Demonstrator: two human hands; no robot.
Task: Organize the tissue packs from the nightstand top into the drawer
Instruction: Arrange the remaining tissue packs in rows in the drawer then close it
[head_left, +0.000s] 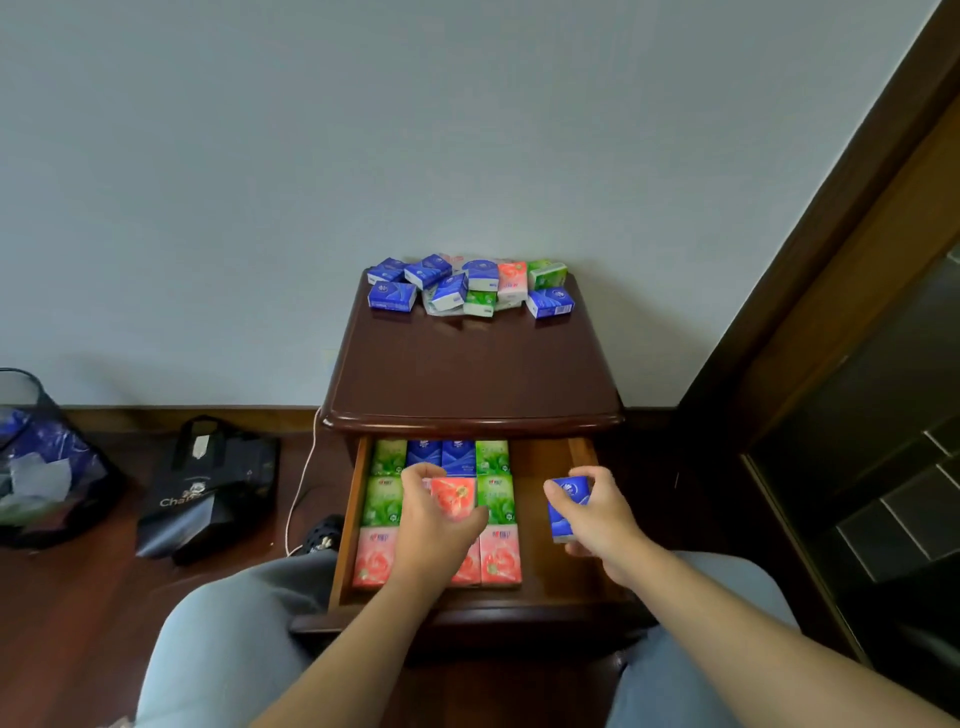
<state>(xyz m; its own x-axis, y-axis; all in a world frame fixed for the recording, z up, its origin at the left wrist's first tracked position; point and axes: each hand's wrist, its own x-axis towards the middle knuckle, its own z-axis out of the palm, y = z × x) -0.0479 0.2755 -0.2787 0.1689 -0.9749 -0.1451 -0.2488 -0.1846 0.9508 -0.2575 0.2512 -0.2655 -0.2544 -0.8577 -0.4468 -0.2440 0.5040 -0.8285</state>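
Clearly light and squashy, the blue pack (566, 512) sits pinched by its edges in the right hand (597, 519); the left hand (434, 519) seemingly grips a pink pack (454, 496) over the drawer (540, 467).

packs (439, 512) in drawer (540, 499), left

Nightstand top (467, 374), 12 o'clock edge: about ten tissue packs — six blue (392, 296), two green (546, 274), one pink (512, 280), one unclear.

Drawer (540, 467): four green (383, 500), two blue (458, 457), four pink (500, 556) visible.

Hands: one pink (453, 496), one blue (566, 512).
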